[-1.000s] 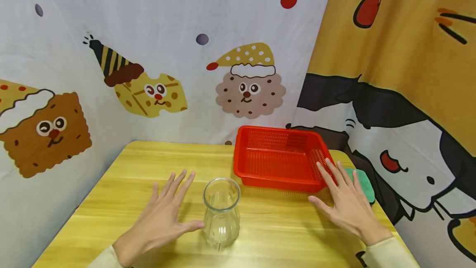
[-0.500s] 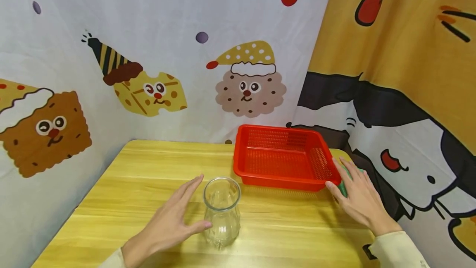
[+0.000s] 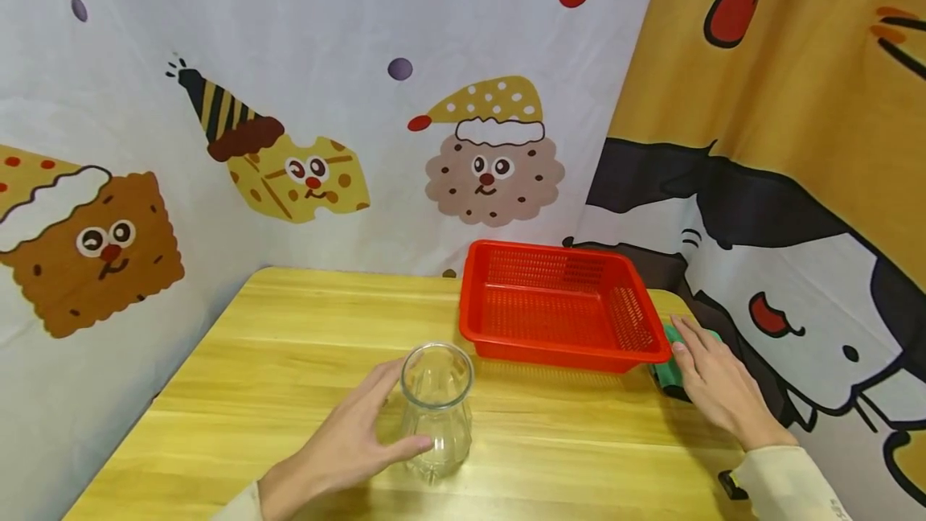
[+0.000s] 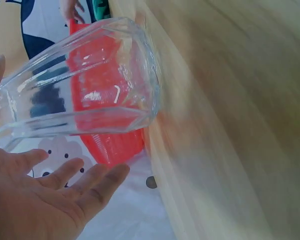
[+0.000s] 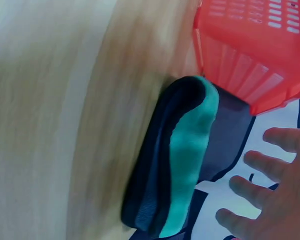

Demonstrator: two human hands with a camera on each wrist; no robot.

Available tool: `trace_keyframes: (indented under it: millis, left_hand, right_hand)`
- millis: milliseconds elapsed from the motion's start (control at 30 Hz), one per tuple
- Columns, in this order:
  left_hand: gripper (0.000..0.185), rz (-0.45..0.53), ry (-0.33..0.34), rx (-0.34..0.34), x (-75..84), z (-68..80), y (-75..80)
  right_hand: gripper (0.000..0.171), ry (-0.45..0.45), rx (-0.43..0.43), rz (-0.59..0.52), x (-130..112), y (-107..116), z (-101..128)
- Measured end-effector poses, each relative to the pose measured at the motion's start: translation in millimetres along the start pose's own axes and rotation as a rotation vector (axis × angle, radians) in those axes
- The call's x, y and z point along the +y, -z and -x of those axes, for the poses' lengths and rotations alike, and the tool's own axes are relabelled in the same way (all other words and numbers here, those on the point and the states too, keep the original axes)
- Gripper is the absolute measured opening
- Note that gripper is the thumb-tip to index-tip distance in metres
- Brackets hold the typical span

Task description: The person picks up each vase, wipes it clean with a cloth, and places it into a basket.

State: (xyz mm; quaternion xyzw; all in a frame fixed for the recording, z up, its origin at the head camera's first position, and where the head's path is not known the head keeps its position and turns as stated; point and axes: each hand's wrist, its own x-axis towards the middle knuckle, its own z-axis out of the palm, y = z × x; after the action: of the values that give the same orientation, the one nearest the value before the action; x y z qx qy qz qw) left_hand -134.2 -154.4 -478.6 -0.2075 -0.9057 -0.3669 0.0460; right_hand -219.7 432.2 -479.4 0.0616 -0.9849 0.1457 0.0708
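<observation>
On the table (image 3: pixel 289 344) I have my left hand (image 3: pixel 340 449) spread beside the jar (image 3: pixel 436 408), thumb touching, no grip yet. My right hand (image 3: pixel 716 388) rests flat-fingered on the sponge (image 3: pixel 669 352) beside the basket (image 3: pixel 557 308); neither is lifted.

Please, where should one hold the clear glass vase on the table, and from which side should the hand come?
Probably grip the glass vase around its narrowed neck, just below the flared rim, which should stop a slip. It stands upright on the wooden table, so come level from the left, where the left hand already lies beside it with fingers relaxed; the red basket stands behind to the right.
</observation>
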Motion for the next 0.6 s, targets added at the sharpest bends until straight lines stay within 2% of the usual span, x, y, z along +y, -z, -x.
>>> trace_keyframes:
  millis: [100,300,433,600]
  left_hand:
    - [0.106,0.039,-0.017,0.001,0.8,-0.6,-2.9]
    - [0.103,0.119,-0.030,-0.021,2.0,-1.7,-6.9]
    - [0.100,0.154,-0.026,-0.030,2.9,-3.4,-9.3]
    - [0.095,0.168,-0.028,-0.005,4.4,-5.6,-11.8]
  right_hand:
    - [0.070,-0.028,-0.057,0.022,7,-2,-2]
    - [0.074,-0.032,-0.120,0.084,18,-8,-7]
    - [0.079,-0.031,-0.135,0.116,22,-10,-11]
    - [0.084,-0.034,-0.150,0.131,25,-14,-14]
